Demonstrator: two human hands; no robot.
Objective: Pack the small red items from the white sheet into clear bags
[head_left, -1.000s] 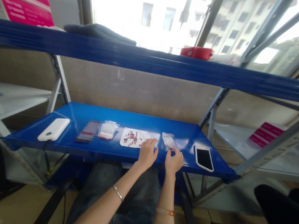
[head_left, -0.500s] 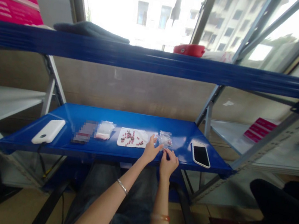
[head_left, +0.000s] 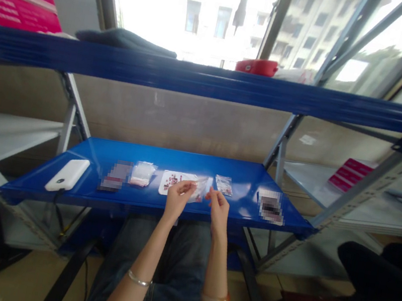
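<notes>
My left hand pinches a small clear plastic bag by its left side, above the front of the blue table. Small dark red pieces show at the bottom of the bag. At the bag's right edge is my right hand, its fingertips drawn together; what they grip, if anything, is too small to make out. Behind my left hand lies a white tray with many small red and dark pieces, partly covered by the hand. Another clear bag with small pieces rests just beyond my right hand.
A stack of clear bags lies left of the tray, beside a pixelated dark flat object. A white device with a cable sits at the left end of the blue table. A pixelated phone lies at right.
Both hands have moved away from the bag on the right. My left hand has shifted left in front of the tray, and a clear bag with pieces is now held up between the hands.
</notes>
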